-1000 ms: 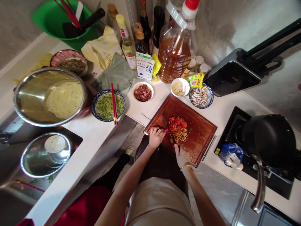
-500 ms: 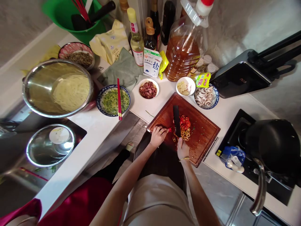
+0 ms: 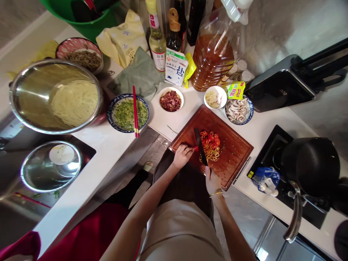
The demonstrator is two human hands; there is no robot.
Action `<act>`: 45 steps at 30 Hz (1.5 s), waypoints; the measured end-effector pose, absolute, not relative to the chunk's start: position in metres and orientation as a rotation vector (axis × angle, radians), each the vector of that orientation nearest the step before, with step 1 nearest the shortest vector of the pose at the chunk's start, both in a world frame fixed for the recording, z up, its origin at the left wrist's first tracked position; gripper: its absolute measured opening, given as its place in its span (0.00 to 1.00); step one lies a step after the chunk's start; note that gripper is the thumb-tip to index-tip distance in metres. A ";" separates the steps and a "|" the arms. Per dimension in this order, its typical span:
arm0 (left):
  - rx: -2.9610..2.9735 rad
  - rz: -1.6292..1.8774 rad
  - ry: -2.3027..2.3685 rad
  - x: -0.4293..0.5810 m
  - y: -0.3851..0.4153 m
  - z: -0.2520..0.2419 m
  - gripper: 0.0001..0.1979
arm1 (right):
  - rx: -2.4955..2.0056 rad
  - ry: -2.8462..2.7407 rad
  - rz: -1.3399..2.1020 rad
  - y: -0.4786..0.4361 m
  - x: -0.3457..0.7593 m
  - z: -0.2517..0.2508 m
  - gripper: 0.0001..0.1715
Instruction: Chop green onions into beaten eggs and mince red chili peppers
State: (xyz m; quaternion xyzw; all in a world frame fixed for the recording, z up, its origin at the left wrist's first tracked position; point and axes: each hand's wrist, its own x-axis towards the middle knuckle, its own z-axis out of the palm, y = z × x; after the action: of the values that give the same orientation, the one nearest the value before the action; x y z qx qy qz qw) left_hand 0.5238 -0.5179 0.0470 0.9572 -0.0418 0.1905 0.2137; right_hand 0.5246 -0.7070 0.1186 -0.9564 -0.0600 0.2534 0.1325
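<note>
My right hand [image 3: 212, 180] is closed around the handle of a dark-bladed knife [image 3: 200, 145]. The blade rests over a wooden cutting board [image 3: 231, 145], at the end of a red chili pepper [image 3: 195, 148]. My left hand [image 3: 183, 156] pinches that pepper at the board's left side, its fingers curled near the blade. Right of the knife lie sliced red chili rings [image 3: 210, 137] and, nearer me, yellow-green pepper rings [image 3: 213, 153]. Behind the board stand a white bowl of chopped garlic [image 3: 215, 97], a bowl of sliced mushrooms [image 3: 238, 110] and a bowl of dark red chopped meat [image 3: 171, 100].
To the left are a bowl of green-flecked liquid [image 3: 125, 114] with red chopsticks [image 3: 135, 112] across it and a steel pot of noodles [image 3: 73, 99]. A black pot [image 3: 310, 165] stands on the stove at right. Someone in a red garment [image 3: 89, 232] stands close on my left.
The knife has shifted slightly left and its blade tilts more, now against the chili. Red rings at its right show more fully. The whole view has shifted a little.
</note>
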 end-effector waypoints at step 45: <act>2.682 0.382 -0.076 0.514 -0.519 0.046 0.10 | -2.834 -0.182 0.887 -0.685 0.544 0.103 0.31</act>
State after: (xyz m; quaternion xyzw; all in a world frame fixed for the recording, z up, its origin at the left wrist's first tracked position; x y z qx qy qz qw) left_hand 0.5144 -0.5185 0.0456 0.9667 -0.0275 0.1377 0.2139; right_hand 0.5436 -0.6853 0.1028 -0.9493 -0.0610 0.2971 0.0833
